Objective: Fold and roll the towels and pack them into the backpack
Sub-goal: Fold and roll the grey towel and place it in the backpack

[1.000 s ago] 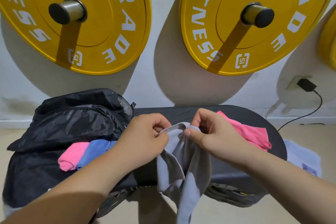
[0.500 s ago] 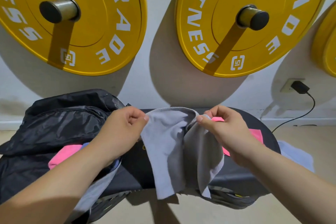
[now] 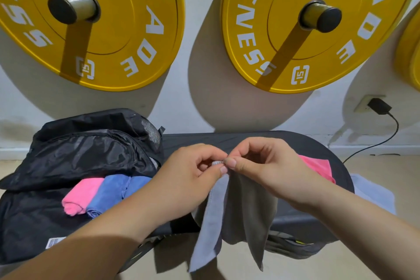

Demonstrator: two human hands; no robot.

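Note:
A grey towel point(image 3: 241, 211) hangs in folds over the front of the black bench point(image 3: 284, 141). My left hand point(image 3: 191, 177) and my right hand point(image 3: 266, 166) meet above it, both pinching its top edge between thumb and fingers. The black backpack point(image 3: 75, 154) lies open on the bench's left side. A rolled pink towel point(image 3: 77, 198) and a rolled blue towel point(image 3: 113, 191) sit in its opening. Another pink towel point(image 3: 318, 166) lies flat on the bench behind my right hand.
Two yellow weight plates point(image 3: 109, 29) point(image 3: 302, 29) hang on pegs on the wall just behind the bench. A light blue cloth point(image 3: 372, 193) lies on the floor at right. A charger point(image 3: 378, 107) sits in a wall socket, its cable trailing down.
My hands had spread the grey towel's top edge wide; now they have come back together, gathering the edge, and the towel hangs in narrow folds.

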